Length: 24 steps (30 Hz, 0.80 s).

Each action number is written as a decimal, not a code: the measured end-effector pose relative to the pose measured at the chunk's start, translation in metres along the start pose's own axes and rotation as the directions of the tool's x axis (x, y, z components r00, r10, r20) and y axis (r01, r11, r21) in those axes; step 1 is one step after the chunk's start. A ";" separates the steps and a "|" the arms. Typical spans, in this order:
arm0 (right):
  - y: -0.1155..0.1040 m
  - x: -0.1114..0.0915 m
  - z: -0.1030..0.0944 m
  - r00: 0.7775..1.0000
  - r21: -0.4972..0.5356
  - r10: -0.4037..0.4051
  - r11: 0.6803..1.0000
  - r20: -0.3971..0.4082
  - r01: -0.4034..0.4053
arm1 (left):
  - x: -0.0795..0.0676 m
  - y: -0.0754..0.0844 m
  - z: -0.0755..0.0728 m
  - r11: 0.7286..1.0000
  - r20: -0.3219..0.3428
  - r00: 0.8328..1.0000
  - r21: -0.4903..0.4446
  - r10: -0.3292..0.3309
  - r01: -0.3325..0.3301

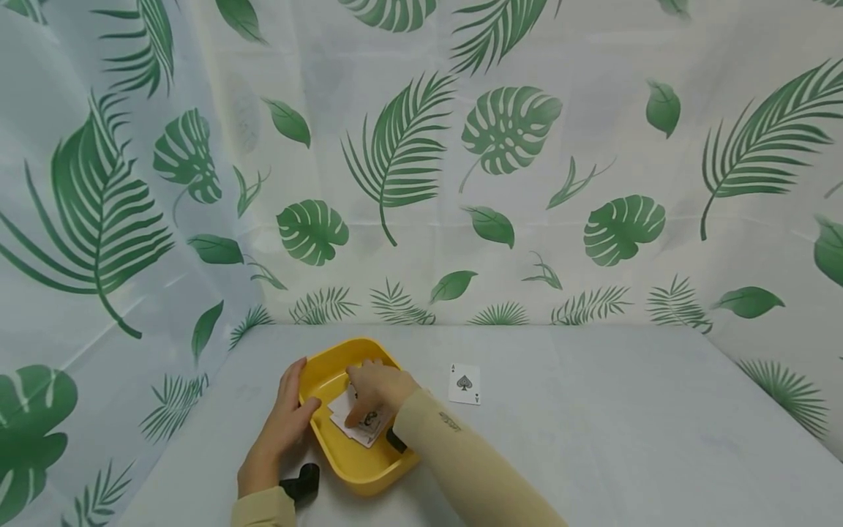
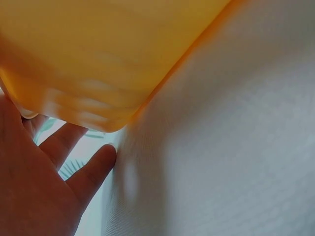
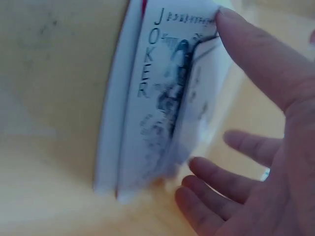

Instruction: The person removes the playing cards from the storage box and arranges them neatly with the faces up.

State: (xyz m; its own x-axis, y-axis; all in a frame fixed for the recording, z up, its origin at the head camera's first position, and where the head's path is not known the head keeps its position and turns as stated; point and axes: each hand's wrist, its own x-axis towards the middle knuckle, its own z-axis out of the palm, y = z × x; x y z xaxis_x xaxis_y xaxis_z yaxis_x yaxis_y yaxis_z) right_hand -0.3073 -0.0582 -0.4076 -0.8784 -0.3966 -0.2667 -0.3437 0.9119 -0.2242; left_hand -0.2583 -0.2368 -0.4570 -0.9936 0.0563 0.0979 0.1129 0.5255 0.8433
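Observation:
A yellow plastic tray sits tilted in front of me, with a small loose stack of playing cards inside. My left hand holds the tray's left side, its thumb at the rim and fingers along the outer wall, seen also in the left wrist view. Inside the tray, my right hand hovers over the cards. In the right wrist view its thumb touches the top card's corner, while the other fingers spread near the opposite edge. A joker card shows beneath that blurred top card.
An ace of spades lies face up on the white table, right of the tray. Leaf-printed sheets form walls behind and at both sides. Black wrist-camera mounts sit at the wrists.

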 end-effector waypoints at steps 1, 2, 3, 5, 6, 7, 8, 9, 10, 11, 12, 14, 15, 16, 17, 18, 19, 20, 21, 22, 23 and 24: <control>0.000 0.001 0.001 1.000 0.000 0.004 1.000 -0.008 -0.004 | 0.000 -0.001 0.000 1.000 -0.002 1.000 -0.003 0.006 -0.006; 0.000 0.003 0.002 1.000 0.001 0.008 1.000 -0.016 -0.008 | 0.001 -0.002 0.001 1.000 -0.004 1.000 -0.008 0.011 -0.011; 0.001 0.004 0.002 1.000 0.000 0.006 1.000 -0.024 -0.006 | 0.001 -0.002 0.001 1.000 -0.006 1.000 -0.011 0.013 -0.013; 0.001 0.005 0.003 0.999 0.002 -0.003 1.000 -0.040 0.003 | 0.001 -0.003 0.002 1.000 -0.008 1.000 -0.013 0.014 -0.014; 0.001 0.005 0.004 0.999 0.006 -0.007 1.000 -0.045 0.007 | 0.001 -0.003 0.002 1.000 -0.008 1.000 -0.011 0.014 -0.014; 0.001 0.005 0.004 0.999 0.008 -0.013 1.000 -0.051 0.014 | 0.001 -0.003 0.001 1.000 -0.008 1.000 -0.006 0.010 -0.010; 0.001 0.005 0.003 0.998 0.009 -0.022 1.000 -0.056 0.023 | 0.001 -0.003 0.001 1.000 -0.009 1.000 -0.002 0.005 -0.005; 0.001 0.006 0.003 0.998 0.003 -0.031 0.999 -0.061 0.032 | 0.001 -0.002 0.000 1.000 -0.011 1.000 0.004 0.000 0.000; 0.001 0.006 0.003 0.997 -0.004 -0.039 0.999 -0.066 0.039 | 0.001 -0.002 0.000 1.000 -0.012 1.000 0.007 -0.006 0.006; 0.000 0.006 0.002 0.996 -0.017 -0.049 0.999 -0.071 0.048 | 0.002 -0.002 0.000 1.000 -0.012 1.000 0.008 -0.012 0.012; 0.000 0.006 0.002 0.996 -0.026 -0.054 0.998 -0.072 0.053 | 0.002 -0.002 -0.001 1.000 -0.013 1.000 0.008 -0.016 0.016; -0.002 0.007 0.001 0.995 -0.045 -0.063 0.997 -0.073 0.060 | 0.003 -0.002 -0.001 1.000 -0.012 1.000 0.004 -0.020 0.020; -0.002 0.007 0.002 0.996 -0.052 -0.061 0.997 -0.072 0.057 | 0.003 -0.002 -0.001 1.000 -0.012 1.000 0.003 -0.020 0.020; -0.002 0.007 0.002 0.996 -0.055 -0.059 0.997 -0.071 0.055 | 0.003 -0.003 -0.001 1.000 -0.009 1.000 0.002 -0.023 0.023; -0.002 0.007 0.002 0.996 -0.055 -0.056 0.997 -0.070 0.052 | 0.003 -0.003 -0.001 1.000 -0.008 1.000 0.002 -0.023 0.023; -0.002 0.007 0.002 0.996 -0.052 -0.052 0.997 -0.068 0.048 | 0.003 -0.004 0.000 1.000 -0.008 1.000 0.002 -0.020 0.020; -0.002 0.007 0.003 0.996 -0.050 -0.049 0.998 -0.069 0.045 | 0.003 -0.004 0.000 1.000 -0.007 1.000 0.000 -0.020 0.020; -0.002 0.007 0.003 0.996 -0.053 -0.048 0.998 -0.071 0.044 | 0.003 -0.005 0.000 1.000 -0.007 1.000 0.001 -0.020 0.020; -0.002 0.007 0.003 0.996 -0.056 -0.048 0.997 -0.075 0.044 | 0.003 -0.005 0.001 1.000 -0.004 1.000 0.003 -0.027 0.027; -0.002 0.007 0.003 0.995 -0.065 -0.055 0.997 -0.078 0.050 | 0.003 -0.005 0.001 1.000 -0.003 1.000 0.002 -0.031 0.031; -0.001 0.007 0.004 0.994 -0.077 -0.063 0.995 -0.084 0.057 | 0.003 -0.004 0.001 0.999 -0.003 0.999 0.001 -0.032 0.032; -0.001 0.007 0.003 0.993 -0.088 -0.071 0.994 -0.089 0.063 | 0.004 -0.004 0.001 0.999 -0.003 0.999 0.002 -0.034 0.034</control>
State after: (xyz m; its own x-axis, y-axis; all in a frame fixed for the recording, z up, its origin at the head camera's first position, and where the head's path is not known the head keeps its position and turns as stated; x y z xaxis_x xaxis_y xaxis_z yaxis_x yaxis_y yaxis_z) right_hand -0.3115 -0.0624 -0.4122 -0.8781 -0.4491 -0.1652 -0.4262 0.8909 -0.1569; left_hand -0.2623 -0.2381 -0.4605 -0.9969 0.0355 0.0708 0.0789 0.5292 0.8448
